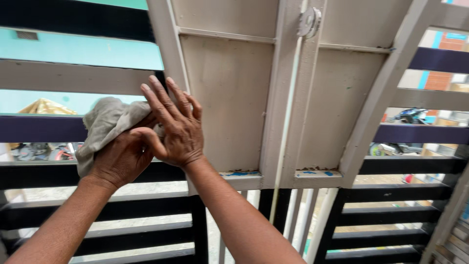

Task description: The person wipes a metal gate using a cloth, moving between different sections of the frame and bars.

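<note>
My left hand grips a crumpled grey cloth and presses it against the left edge of a beige metal gate panel. My right hand lies flat over the left hand and the cloth, fingers spread and pointing up, touching the panel's slanted frame bar. Both forearms reach up from the bottom of the head view. Part of the cloth is hidden under my hands.
The gate has horizontal slats, beige and dark, on both sides, and a round latch on the centre post. A vertical rod runs down the middle. Beyond the slats are a turquoise wall and parked motorbikes.
</note>
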